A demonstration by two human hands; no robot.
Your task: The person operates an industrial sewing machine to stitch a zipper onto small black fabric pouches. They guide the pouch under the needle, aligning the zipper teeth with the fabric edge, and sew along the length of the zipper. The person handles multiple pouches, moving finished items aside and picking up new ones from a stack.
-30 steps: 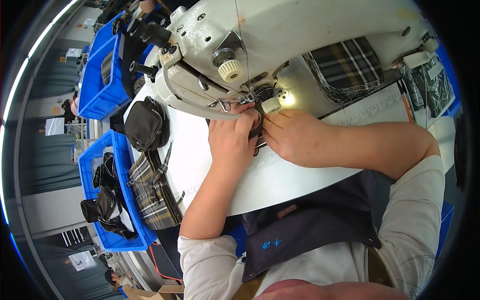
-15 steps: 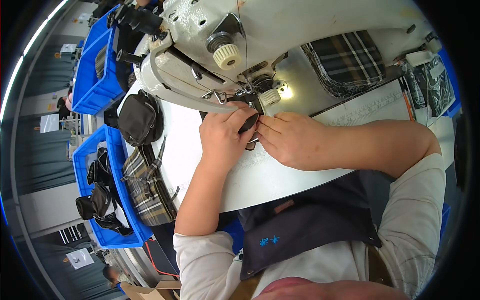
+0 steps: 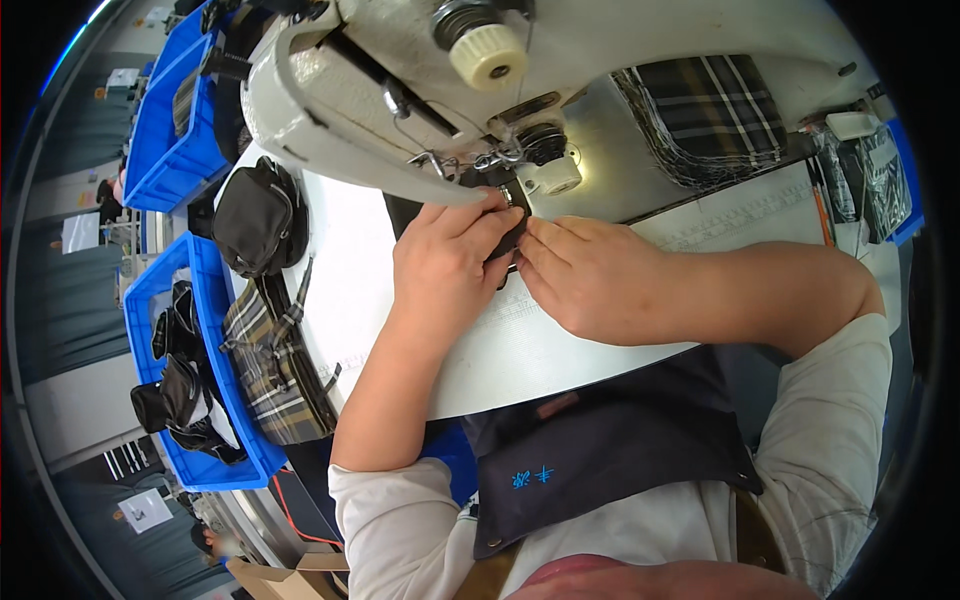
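A dark fabric piece (image 3: 514,238) lies at the needle area of a white sewing machine (image 3: 360,120), largely covered by my fingers. Thumb and fingers of my left hand (image 3: 448,262) close on its left side, right beside the presser foot. From the right, my right hand (image 3: 598,280) pinches the near edge of the same piece with its fingertips. The two hands almost touch. A small lamp lights the machine bed just behind them. The exact shape of the piece is hidden.
Stacked plaid panels (image 3: 705,115) lie under the machine arm. To the left are a black pouch (image 3: 258,218), a plaid fabric item (image 3: 280,375) and a blue bin (image 3: 215,290) of black pieces. Plastic-wrapped items (image 3: 880,180) sit at the far right, beside an orange pen (image 3: 826,215).
The machine looks larger and the left-hand items have shifted left as my view moves. My left fingers now cover more of the dark piece; both hands stay by the needle.
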